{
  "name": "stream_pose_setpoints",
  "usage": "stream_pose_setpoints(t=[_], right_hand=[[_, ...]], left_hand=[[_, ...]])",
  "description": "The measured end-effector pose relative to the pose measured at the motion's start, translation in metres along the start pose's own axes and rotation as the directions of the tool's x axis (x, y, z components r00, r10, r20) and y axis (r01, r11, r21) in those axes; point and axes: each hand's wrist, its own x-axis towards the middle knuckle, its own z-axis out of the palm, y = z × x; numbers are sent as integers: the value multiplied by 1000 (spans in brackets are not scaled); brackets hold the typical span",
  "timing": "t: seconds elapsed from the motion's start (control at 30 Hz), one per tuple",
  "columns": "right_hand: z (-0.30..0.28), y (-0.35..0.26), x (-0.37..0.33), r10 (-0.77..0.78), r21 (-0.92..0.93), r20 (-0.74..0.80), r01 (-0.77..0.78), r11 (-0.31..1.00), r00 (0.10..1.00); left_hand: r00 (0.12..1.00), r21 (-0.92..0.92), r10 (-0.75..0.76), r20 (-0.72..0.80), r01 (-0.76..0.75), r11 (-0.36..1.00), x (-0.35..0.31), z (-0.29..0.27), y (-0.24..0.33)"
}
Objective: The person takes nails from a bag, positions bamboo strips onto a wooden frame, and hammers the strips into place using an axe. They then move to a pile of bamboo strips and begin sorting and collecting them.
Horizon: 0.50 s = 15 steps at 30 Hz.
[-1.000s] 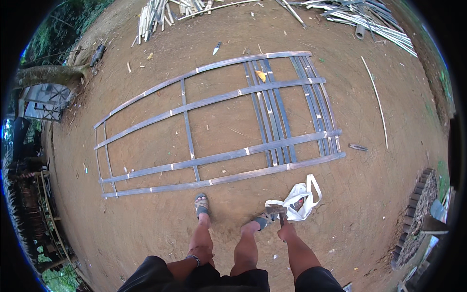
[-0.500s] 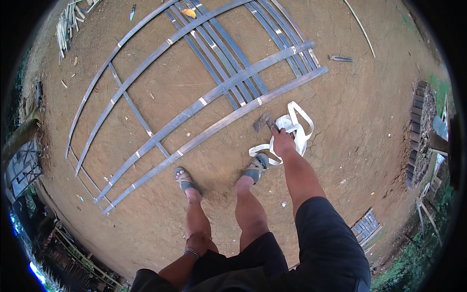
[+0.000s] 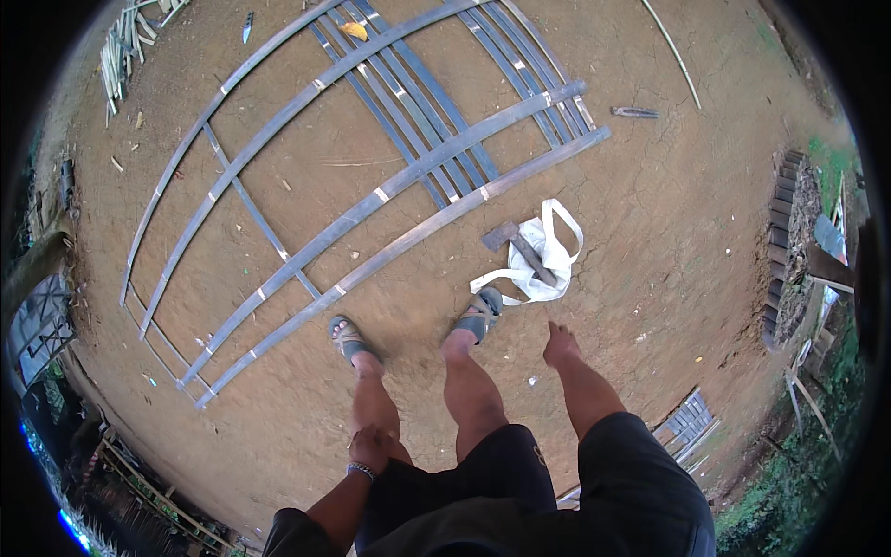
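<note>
My right hand (image 3: 562, 344) hangs above the dirt to the right of my right foot, holding nothing, its fingers loosely extended. Ahead of it, a white bag (image 3: 555, 257) with looped handles lies on the ground. Across the bag rests a hatchet-like tool (image 3: 533, 256) with a broad dark head and a short thick handle; its exact kind is hard to make out. My left hand (image 3: 373, 447), with a bracelet at the wrist, rests on my left leg near the knee and holds nothing visible. A large frame of curved dark strips (image 3: 380, 195) lies flat beyond my sandalled feet.
Pale sticks (image 3: 121, 56) are piled at the far left, near a knife (image 3: 247, 28). A pincer-like tool (image 3: 635, 112) lies right of the frame, below a long thin rod (image 3: 675, 51). Stacked tiles (image 3: 780, 246) line the right edge; a slatted panel (image 3: 689, 422) lies at lower right.
My right hand has let go of the hatchet-like tool, which now lies on the white bag. That hand has drawn back toward me. My left hand stays on my leg.
</note>
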Motion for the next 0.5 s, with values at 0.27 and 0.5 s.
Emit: stream_pose_setpoints(t=[0.27, 0.5], right_hand=[[158, 87, -136, -210, 149, 318, 170, 974, 925], [63, 39, -251, -222, 121, 244, 197, 973, 944]], left_hand=[[975, -293, -103, -198, 41, 955, -33, -92, -65], [918, -16, 301, 257, -307, 951, -50, -94, -200]])
